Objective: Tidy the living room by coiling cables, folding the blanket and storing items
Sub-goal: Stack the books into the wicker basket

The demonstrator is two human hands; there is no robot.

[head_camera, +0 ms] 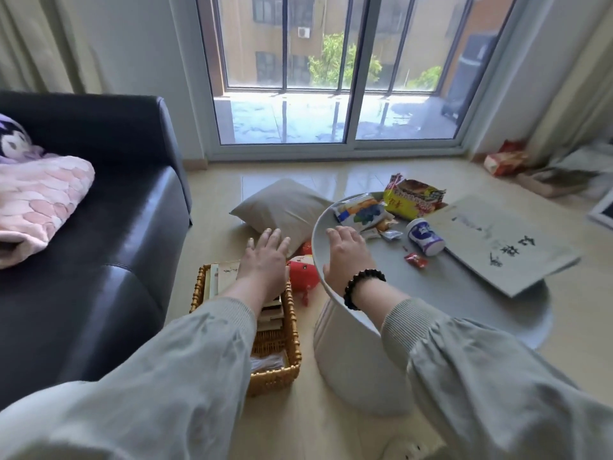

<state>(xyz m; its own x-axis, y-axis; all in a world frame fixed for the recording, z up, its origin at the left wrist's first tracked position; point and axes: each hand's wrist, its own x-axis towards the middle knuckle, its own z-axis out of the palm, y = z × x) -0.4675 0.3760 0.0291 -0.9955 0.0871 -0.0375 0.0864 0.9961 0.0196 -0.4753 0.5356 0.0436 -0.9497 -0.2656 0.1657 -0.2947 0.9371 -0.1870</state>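
Here both hands reach forward empty, the left hand point(263, 257) spread above the basket point(293, 327), the right hand point(345, 254) slack-fingered over the tabletop point(464, 293) rim and nearer the snack packets point(361, 212) just beyond its fingertips point(330, 231); the blanket point(43, 194) lies well off left on the sofa point(126, 227).

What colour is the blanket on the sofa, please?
The blanket is pink with a scalloped pattern, best seen in the head view.

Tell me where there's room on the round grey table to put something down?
The near part of the round grey table is bare, between the right hand, the small red sweet wrapper and the flat grey cardboard sheet. The far side is crowded with a yellow snack packet, a white-and-purple paper cup and little wrappers.
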